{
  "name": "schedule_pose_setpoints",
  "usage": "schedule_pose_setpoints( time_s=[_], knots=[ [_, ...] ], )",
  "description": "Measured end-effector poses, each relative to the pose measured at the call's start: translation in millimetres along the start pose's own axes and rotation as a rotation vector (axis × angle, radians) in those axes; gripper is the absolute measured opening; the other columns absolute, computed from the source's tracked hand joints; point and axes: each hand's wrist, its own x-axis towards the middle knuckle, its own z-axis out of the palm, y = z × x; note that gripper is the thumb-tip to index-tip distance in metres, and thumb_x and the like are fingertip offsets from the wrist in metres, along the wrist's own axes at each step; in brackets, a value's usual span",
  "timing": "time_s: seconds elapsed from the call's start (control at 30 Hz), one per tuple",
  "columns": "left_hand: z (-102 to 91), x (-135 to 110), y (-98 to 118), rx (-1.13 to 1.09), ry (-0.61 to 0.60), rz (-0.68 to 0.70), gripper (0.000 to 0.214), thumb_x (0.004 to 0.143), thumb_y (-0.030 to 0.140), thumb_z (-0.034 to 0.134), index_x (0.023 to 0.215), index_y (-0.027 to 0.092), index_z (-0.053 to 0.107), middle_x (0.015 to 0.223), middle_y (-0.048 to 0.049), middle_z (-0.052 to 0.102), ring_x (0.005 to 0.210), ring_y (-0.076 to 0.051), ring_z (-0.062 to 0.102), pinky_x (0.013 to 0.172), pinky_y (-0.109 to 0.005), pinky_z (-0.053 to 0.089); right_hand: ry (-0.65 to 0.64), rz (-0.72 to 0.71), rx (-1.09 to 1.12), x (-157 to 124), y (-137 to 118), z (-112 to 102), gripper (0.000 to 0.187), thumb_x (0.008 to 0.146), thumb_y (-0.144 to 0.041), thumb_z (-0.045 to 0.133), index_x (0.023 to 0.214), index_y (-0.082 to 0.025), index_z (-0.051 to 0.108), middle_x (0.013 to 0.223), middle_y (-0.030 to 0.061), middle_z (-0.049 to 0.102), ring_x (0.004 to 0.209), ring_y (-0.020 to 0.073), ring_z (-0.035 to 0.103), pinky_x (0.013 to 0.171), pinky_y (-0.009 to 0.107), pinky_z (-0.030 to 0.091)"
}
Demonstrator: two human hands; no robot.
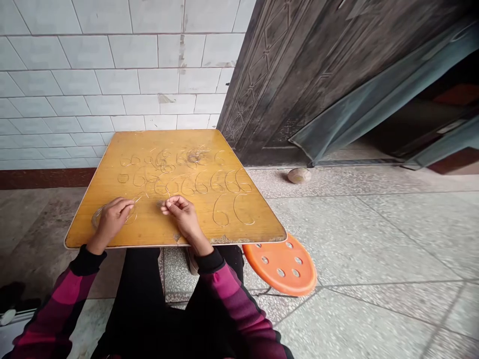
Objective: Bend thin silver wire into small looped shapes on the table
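So, left hand (112, 222) resting on a coil of thin wire (96, 217), fingers (129, 203) closed together, perhaps on a wire end, though too fine to be sure. Right hand (183, 214) just beside it, fingertips (168, 203) pinched tight on something tiny. Rows of wire loops shaped like sixes (234, 209) lying flat across the yellow wooden tabletop (160, 142), a round orange stool (284, 267) near its corner.

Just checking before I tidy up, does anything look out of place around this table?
A rounded stone sits alone on the speckled floor beside the dark embossed door, looking stray there. The white wall tiles also show scraped patches near the door, and the near edge of the yellow tabletop looks worn.
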Motion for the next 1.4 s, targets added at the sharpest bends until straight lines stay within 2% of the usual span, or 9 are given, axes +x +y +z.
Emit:
schedule_pose_setpoints(
  time_s=[0.13, 0.27, 0.47, 0.6, 0.7, 0.83, 0.97, 1.17, 1.4],
  knots=[
    [-18.4, -13, -9, 0.089, 0.066, 0.123, 0.021, 0.089, 0.018, 0.049, 0.096, 0.018, 0.069, 0.093, -0.0078, 0.07, 0.089, -0.019, 0.063, 0.081, -0.031, 0.049, 0.077, 0.005, 0.082, -5, -7, -8, 0.024, 0.068, -0.034, 0.078, 0.078, -0.02, 0.062, 0.077, -0.0005, 0.068, 0.069, 0.011, 0.065, 0.065, 0.023, 0.054],
    [-29.0, -28, -14, 0.205, -0.058, 0.212, 0.025, 0.088, 0.012, 0.046, 0.095, 0.021, 0.069, 0.091, -0.0067, 0.069, 0.088, -0.02, 0.061, 0.078, -0.032, 0.048, 0.13, -0.038, 0.069, -15, -10, -14, 0.021, 0.069, -0.032, 0.077, 0.078, -0.019, 0.064, 0.077, -0.0007, 0.068, 0.067, 0.0102, 0.065, 0.066, 0.023, 0.054],
    [-44.1, -51, -29, 0.243, -0.181, 0.085, 0.032, 0.083, 0.01, 0.047, 0.098, 0.027, 0.069, 0.096, -0.0076, 0.067, 0.092, -0.024, 0.059, 0.077, -0.035, 0.046, 0.148, -0.045, -0.012, -32, -6, -20, 0.02, 0.071, -0.033, 0.076, 0.079, -0.02, 0.063, 0.079, -0.0001, 0.067, 0.068, 0.0119, 0.065, 0.068, 0.027, 0.054],
    [-52.1, -54, -32, 0.164, -0.065, -0.022, 0.026, 0.081, 0.017, 0.051, 0.094, 0.027, 0.071, 0.105, -0.0069, 0.068, 0.099, -0.026, 0.059, 0.085, -0.038, 0.046, 0.128, -0.128, -0.162, -41, -3, -21, 0.015, 0.078, -0.033, 0.069, 0.081, -0.02, 0.061, 0.078, 0.0006, 0.065, 0.069, 0.0138, 0.064, 0.07, 0.031, 0.054],
    [-44.7, -40, -6, -0.084, 0.013, -0.193, 0.017, 0.08, 0.027, 0.058, 0.09, 0.024, 0.072, 0.103, -0.0066, 0.069, 0.097, -0.024, 0.062, 0.084, -0.035, 0.048, 0.103, -0.33, -0.449, -46, -5, -20, 0.009, 0.084, -0.029, 0.063, 0.081, -0.02, 0.063, 0.078, 0.0027, 0.065, 0.074, 0.0156, 0.062, 0.073, 0.032, 0.052],
    [-12.3, -6, 54, -0.688, -0.187, -0.484, 0.029, 0.081, 0.041, 0.06, 0.093, 0.017, 0.071, 0.091, -0.0084, 0.071, 0.06, -0.014, 0.056, 0.053, -0.026, 0.044, 0.028, -0.586, -0.884, -50, -7, -17, 0.014, 0.09, -0.02, 0.052, 0.089, -0.019, 0.066, 0.09, 0.0079, 0.065, 0.088, 0.018, 0.061, 0.079, 0.032, 0.05],
    [22.6, 27, 88, -1.136, -0.251, -0.61, 0.027, 0.071, 0.034, 0.073, 0.086, 0.013, 0.069, 0.081, -0.0072, 0.069, 0.051, -0.006, 0.047, 0.045, -0.018, 0.036, 0.0, -0.663, -1.221, -52, -9, -23, 0.021, 0.093, -0.016, 0.046, 0.095, -0.018, 0.067, 0.09, 0.0091, 0.065, 0.084, 0.0182, 0.06, 0.073, 0.029, 0.049],
    [34.2, 57, 80, -1.538, -0.389, -0.892, 0.011, 0.067, 0.012, 0.073, 0.076, 0.009, 0.067, 0.065, -0.0019, 0.058, 0.046, -0.002, 0.041, 0.039, -0.012, 0.033, -0.186, -0.655, -1.491, -60, -29, -37, 0.02, 0.091, -0.011, 0.048, 0.098, -0.018, 0.065, 0.097, 0.0086, 0.068, 0.081, 0.0174, 0.061, 0.07, 0.027, 0.046],
    [10.4, 79, 62, -1.684, -0.265, -0.953, 0.012, 0.079, 0.004, 0.059, 0.071, 0.012, 0.058, 0.065, 0.0008, 0.05, 0.045, -0.001, 0.041, 0.037, -0.008, 0.033, -0.267, -0.561, -1.784, -77, -48, -26, 0.016, 0.088, -0.009, 0.053, 0.079, -0.019, 0.06, 0.071, 0.002, 0.062, 0.062, 0.0153, 0.054, 0.054, 0.028, 0.034]
  ],
)
